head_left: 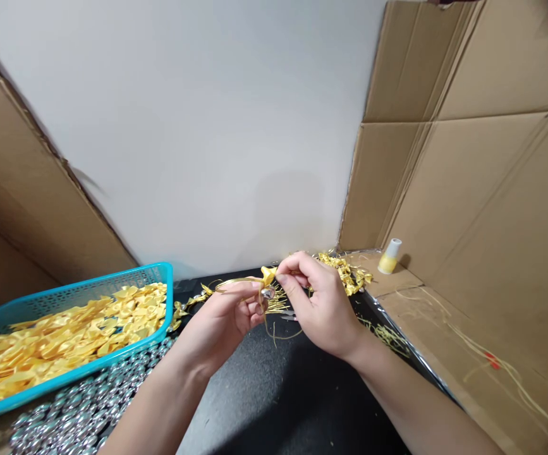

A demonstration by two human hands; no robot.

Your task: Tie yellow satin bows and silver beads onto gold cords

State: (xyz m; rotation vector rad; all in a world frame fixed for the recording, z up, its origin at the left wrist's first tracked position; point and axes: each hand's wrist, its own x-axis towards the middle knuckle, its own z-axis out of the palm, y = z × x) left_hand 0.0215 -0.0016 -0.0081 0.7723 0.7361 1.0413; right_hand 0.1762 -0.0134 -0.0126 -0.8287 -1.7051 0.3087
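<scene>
Between my two hands, above the black table, is a small yellow ribbon bow (pixel 268 275) with a shiny silver bell (pixel 267 293) just under it. My left hand (pixel 229 309) pinches the bell and a thin gold cord (pixel 236 281) that loops out to the left and hangs below. With thumb and forefinger together, my right hand (pixel 314 300) grips the bow's right side, or a cord end there; the fingertips hide which. Behind the hands lie cut gold cords (pixel 278 302) and the metal tip of a small tool (pixel 289 315), partly covered.
A turquoise basket (pixel 170 303) full of yellow bows stands at the left, with many silver bells (pixel 88 395) in front of it. Finished-looking gold pieces (pixel 347 273) lie behind my right hand. A yellow-and-white spool (pixel 390 256) stands on cardboard at the right. Cardboard walls (pixel 482 177) flank the black table (pixel 255 392).
</scene>
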